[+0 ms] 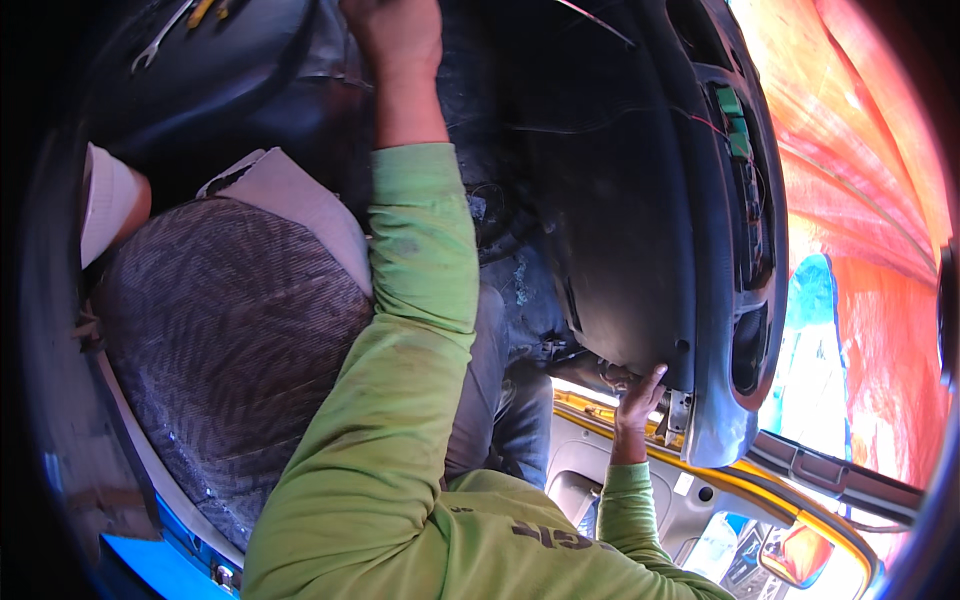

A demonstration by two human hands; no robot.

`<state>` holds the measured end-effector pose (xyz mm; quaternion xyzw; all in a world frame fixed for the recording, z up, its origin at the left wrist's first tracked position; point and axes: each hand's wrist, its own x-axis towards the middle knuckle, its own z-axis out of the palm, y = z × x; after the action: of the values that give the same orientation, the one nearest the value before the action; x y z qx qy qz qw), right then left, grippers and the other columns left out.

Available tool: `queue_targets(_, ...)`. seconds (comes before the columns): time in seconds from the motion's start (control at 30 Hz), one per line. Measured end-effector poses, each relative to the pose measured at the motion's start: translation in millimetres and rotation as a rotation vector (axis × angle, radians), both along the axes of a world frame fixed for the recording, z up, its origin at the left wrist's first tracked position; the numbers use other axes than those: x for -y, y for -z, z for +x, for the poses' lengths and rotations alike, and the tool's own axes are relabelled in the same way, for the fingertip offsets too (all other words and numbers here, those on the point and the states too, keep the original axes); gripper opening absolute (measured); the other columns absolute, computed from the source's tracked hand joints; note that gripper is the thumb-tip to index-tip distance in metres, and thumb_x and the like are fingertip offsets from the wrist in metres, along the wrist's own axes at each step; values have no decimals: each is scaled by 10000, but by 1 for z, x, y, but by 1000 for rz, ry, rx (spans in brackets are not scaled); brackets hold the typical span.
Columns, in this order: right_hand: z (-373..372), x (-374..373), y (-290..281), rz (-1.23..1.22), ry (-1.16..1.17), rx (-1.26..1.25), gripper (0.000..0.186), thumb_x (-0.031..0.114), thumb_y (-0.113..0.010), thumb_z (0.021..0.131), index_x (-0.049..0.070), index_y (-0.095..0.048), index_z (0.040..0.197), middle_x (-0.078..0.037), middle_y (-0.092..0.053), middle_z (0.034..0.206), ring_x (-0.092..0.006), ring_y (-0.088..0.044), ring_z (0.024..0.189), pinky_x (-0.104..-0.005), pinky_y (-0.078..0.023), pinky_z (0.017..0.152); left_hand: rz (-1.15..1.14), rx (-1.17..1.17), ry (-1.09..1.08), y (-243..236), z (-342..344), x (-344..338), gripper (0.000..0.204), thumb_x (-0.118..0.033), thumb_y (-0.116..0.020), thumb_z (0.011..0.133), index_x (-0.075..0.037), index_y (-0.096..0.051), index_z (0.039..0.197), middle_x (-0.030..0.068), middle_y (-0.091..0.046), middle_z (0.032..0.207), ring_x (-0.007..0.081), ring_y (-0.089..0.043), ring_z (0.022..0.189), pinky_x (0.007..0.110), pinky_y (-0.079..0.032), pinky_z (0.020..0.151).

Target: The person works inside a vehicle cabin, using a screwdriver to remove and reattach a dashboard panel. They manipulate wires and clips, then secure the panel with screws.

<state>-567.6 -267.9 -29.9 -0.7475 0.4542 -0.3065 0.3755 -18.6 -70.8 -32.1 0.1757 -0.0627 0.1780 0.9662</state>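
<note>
The dark dashboard (625, 220) runs lengthwise down the right half of the view. At its lower end my right hand (635, 403) grips the edge; the thumb lies against the panel and the fingers curl in beneath, partly hidden. A metal bracket (679, 412) sits just beside that thumb. My left arm stretches far up across the middle, and my left hand (395, 35) is cut off by the top edge, over dark upholstery. Its fingers do not show, nor does anything it may hold.
A patterned fabric seat (230, 330) fills the left side. A wrench (150, 52) and yellow-handled tools (200, 12) lie at the upper left. Thin wire (600, 122) crosses the dashboard. The yellow-edged door (575, 455) stands at lower right, with orange sheeting (880, 200) outside.
</note>
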Motion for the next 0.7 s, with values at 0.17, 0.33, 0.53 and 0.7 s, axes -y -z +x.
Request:
queue_targets(0.17, 4, -2, -1, -31, 14, 14, 678, 638, -466, 1071, 0, -501, 1296, -166, -694, 907, -221, -685, 648, -350, -569, 561, 568, -225, -60, -8, -7, -24, 385, -248, -732, 999, 30, -681, 1262, 101, -762, 1090, 181, -736, 901, 303, -602, 668)
queue_targets(0.33, 9, -9, -5, -92, -3, -56, 739, 657, -421, 1075, -47, -481, 1293, -166, -696, 865, -236, -683, 635, -351, -568, 586, 139, 7, 84, -9, -14, -16, 382, -176, -679, 1031, -28, -609, 1376, 125, -745, 1173, 186, -727, 992, 325, -615, 804)
queue_targets(0.53, 12, -6, -3, -117, 9, -32, 735, 663, -392, 1080, -50, -519, 1207, -162, -697, 781, -230, -675, 615, -346, -558, 585, 170, -106, 68, 1, 0, -6, 365, -215, -662, 1042, -34, -627, 1357, 113, -730, 1213, 187, -702, 1026, 309, -583, 874)
queue_targets(0.7, 0, 4, 1, -89, -29, -58, 721, 652, -388, 1087, -46, -526, 1201, -159, -697, 788, -226, -664, 604, -331, -545, 574, 678, -224, -416, 18, 10, -6, 370, -268, -667, 1043, -15, -691, 1311, 69, -775, 1032, 203, -715, 914, 356, -560, 822)
